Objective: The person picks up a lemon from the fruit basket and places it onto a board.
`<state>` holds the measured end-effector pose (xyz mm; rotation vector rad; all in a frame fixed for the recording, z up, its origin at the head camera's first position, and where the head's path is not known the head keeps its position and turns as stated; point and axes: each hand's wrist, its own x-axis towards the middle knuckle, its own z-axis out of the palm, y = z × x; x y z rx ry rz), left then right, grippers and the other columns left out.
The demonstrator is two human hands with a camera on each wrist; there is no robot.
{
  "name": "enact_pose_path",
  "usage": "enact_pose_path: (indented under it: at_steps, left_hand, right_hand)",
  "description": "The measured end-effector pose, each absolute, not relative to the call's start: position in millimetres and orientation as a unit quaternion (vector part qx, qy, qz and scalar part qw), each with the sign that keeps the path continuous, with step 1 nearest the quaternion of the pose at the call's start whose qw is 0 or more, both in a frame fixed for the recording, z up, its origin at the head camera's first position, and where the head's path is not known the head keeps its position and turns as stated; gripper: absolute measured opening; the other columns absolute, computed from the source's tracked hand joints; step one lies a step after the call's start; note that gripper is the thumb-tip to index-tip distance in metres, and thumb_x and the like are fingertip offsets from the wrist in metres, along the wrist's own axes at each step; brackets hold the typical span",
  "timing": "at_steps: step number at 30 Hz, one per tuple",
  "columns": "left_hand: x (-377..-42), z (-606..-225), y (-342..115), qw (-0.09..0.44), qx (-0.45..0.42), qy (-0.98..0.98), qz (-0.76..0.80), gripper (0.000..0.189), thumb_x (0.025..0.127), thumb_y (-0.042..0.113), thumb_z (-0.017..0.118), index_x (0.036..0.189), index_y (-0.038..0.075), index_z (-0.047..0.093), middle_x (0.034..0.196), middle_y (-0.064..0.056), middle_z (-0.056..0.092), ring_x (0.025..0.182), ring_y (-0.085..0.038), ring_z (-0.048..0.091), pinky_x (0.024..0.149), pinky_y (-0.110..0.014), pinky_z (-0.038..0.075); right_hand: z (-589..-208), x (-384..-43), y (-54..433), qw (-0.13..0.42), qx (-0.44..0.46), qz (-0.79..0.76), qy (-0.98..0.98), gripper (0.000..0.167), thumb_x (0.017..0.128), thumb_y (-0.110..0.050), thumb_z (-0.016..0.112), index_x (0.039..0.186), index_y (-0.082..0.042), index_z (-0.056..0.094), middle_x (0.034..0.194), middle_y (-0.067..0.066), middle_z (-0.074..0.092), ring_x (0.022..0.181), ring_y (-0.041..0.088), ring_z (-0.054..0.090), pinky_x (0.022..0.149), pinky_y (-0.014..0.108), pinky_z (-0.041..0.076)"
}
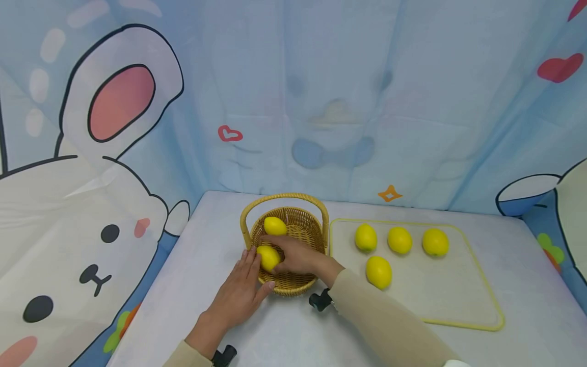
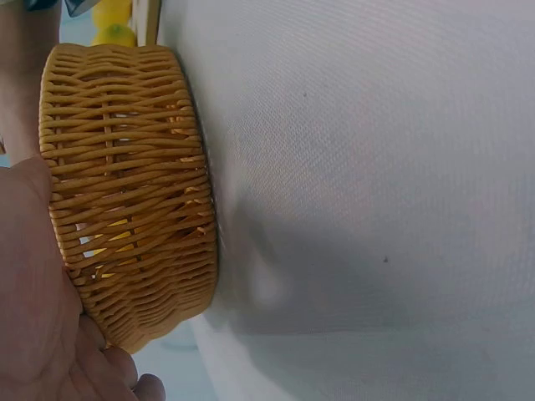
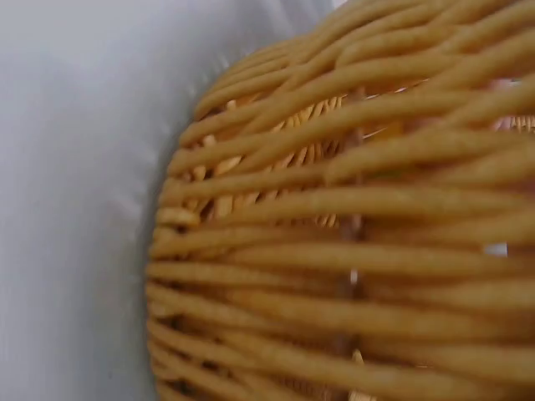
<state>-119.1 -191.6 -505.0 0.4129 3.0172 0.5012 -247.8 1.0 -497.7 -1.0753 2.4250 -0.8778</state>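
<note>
Lemon (image 1: 268,258), bright yellow, sits inside the left part of the wicker basket (image 1: 290,288), its long axis slanting from far left to near right; which end is the stem end cannot be made out, since fingers cover its outline on both sides. The right hand (image 1: 295,253) reaches over it from the right, fingers curled along its far side and thumb at its near right, pinching it; whether it bears on the basket floor is hidden. The left hand (image 1: 243,288) lies against the basket's outer left wall, its fingers looking straight and pressed together, tips at the rim beside the lemon, thumb spread apart; the left wrist view cuts off much of this hand. A second lemon (image 1: 275,225) lies farther back in the basket, roughly crosswise, its near edge covered by the right fingers. The basket stands upright, its handle (image 1: 286,195) arched above. Just beside it, on the right, lies a pale tray (image 1: 458,293) with a yellow edge, its near left part hidden under the right sleeve (image 1: 390,321); on it three lemons (image 1: 400,240) form a row and a fourth lemon (image 1: 378,272) lies nearer. Blurred weave fills most of the right wrist view, so the pinch cannot be told from there.
</note>
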Motion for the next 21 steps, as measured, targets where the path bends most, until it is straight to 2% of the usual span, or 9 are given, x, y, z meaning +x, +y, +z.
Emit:
enact_pose_path:
  at_steps: [5,9,13,18,21]
  left_hand:
    - [-119.7,-504.0,-191.1,0.030,0.132,0.977,0.165,0.087,0.110,0.064,0.031,0.167,0.000,0.020,0.177,-0.017,0.008,0.165,-0.033,0.005,0.133,-0.051,0.019]
    - [-120.0,-504.4,-190.6,0.032,0.131,0.977,0.167,0.087,0.110,0.065,0.031,0.168,0.001,0.020,0.178,-0.016,0.007,0.165,-0.032,0.004,0.133,-0.051,0.019]
    - [-119.8,-504.9,-190.2,0.034,0.129,0.977,0.167,0.087,0.110,0.065,0.031,0.168,0.002,0.019,0.178,-0.015,0.007,0.165,-0.032,0.004,0.133,-0.051,0.019]
    - [-119.4,-504.2,-190.0,0.037,0.126,0.977,0.169,0.088,0.110,0.065,0.033,0.168,0.001,0.018,0.178,-0.016,0.007,0.165,-0.032,0.004,0.133,-0.051,0.019]
    - [-119.2,-503.9,-189.9,0.038,0.123,0.977,0.167,0.089,0.109,0.066,0.033,0.168,0.001,0.018,0.177,-0.016,0.008,0.165,-0.032,0.005,0.133,-0.051,0.019]
  right_hand:
    - [-498.1,-242.8,-2.0,0.191,-0.407,-0.313,0.837,0.081,0.089,-0.022,0.086,0.160,-0.023,0.047,0.158,0.001,0.053,0.138,0.022,0.053,0.117,0.047,0.045]
    - [-499.1,-240.6,-5.5,0.208,-0.393,-0.325,0.834,0.078,0.088,-0.024,0.086,0.158,-0.025,0.050,0.152,-0.002,0.058,0.126,0.018,0.058,0.110,0.042,0.050]
    - [-498.7,-240.0,-4.3,0.216,-0.381,-0.332,0.835,0.077,0.088,-0.022,0.085,0.156,-0.026,0.051,0.150,-0.002,0.059,0.121,0.018,0.059,0.105,0.040,0.051]
    - [-496.0,-241.2,1.8,0.231,-0.365,-0.367,0.824,0.076,0.086,-0.010,0.081,0.154,-0.021,0.049,0.148,0.003,0.058,0.117,0.021,0.058,0.102,0.042,0.051]
    - [-494.2,-241.3,6.2,0.238,-0.353,-0.391,0.816,0.077,0.085,-0.008,0.080,0.153,-0.019,0.046,0.148,0.004,0.055,0.115,0.021,0.059,0.099,0.042,0.053]
